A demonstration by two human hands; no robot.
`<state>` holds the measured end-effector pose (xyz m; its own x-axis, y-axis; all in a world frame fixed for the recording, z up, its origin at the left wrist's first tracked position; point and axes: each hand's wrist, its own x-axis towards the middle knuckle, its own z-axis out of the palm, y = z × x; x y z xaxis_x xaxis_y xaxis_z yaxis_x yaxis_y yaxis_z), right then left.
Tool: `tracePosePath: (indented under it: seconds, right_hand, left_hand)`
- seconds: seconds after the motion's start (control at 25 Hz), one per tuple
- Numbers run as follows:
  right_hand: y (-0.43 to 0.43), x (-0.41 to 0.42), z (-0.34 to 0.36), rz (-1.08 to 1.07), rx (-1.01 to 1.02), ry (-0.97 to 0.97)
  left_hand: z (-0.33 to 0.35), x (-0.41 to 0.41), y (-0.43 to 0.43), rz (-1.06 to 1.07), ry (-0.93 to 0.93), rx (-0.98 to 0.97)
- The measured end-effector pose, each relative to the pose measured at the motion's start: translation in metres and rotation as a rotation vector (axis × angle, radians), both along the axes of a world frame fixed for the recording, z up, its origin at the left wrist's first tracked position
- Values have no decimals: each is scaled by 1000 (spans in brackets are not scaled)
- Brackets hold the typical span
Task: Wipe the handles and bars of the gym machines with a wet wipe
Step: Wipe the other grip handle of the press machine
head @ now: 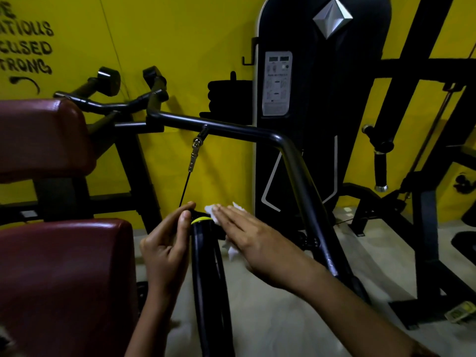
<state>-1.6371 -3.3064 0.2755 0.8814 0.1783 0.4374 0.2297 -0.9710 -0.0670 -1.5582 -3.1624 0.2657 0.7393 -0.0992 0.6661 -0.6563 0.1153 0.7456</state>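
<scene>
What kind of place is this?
Most likely a gym: a black machine bar with a cable clipped to it, maroon padded seat cushions, and a shrouded weight tower carrying an exercise chart. The left hand holds a black handle.

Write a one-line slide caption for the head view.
Gym cleaning: right hand presses a wet wipe flat against the black handle while the left hand grips its yellow-capped end.

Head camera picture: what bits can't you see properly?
All in the head view:
- wet wipe: mostly hidden under the flat right hand.
- grip: lower end cut off by the bottom edge.
- wall lettering: cut off by the left edge.
- machine label: too small and dim to read.
</scene>
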Motion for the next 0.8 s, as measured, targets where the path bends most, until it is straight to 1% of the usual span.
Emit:
tracePosePath:
  seconds: [0.08,0.12,0.24,0.28,0.32,0.4,0.48,0.52,0.56,0.68,0.72,0.8]
  right_hand:
    - [-11,-6,0,76,20,54]
    - [-16,-15,-4,65,-9,34]
    - [-33,-48,-20,-101,-156,-68]
    - [-39,-52,-21,-153,-173,-95]
    - [-46,-51,-23,-161,-173,-129]
    - [-53,-37,-21,-78,-88,-72]
    - [-45,-15,-11,48,49,54]
    - [-35,-5,-6,93,98,67]
    - [-26,1,-4,131,111,43]
    - [-17,-6,-8,249,36,-4]
    - [-25,-16,-14,262,41,0]
    - [-48,-38,-26,202,118,-3]
  left_hand:
    - [-1,0,0,5,10,-10]
    - [0,1,0,9,14,-10]
    - [-1,1,0,5,15,-5]
    - [-2,1,0,6,16,-3]
    - [-2,1,0,8,17,1]
    - [-2,1,-1,14,15,1]
    - [-1,1,-1,20,18,4]
    - [-1,0,-1,20,20,5]
    - [-1,0,-1,20,20,5]
    - [-1,1,-1,22,18,4]
    - [-2,1,-1,21,15,6]
    - [-3,2,-1,13,18,-3]
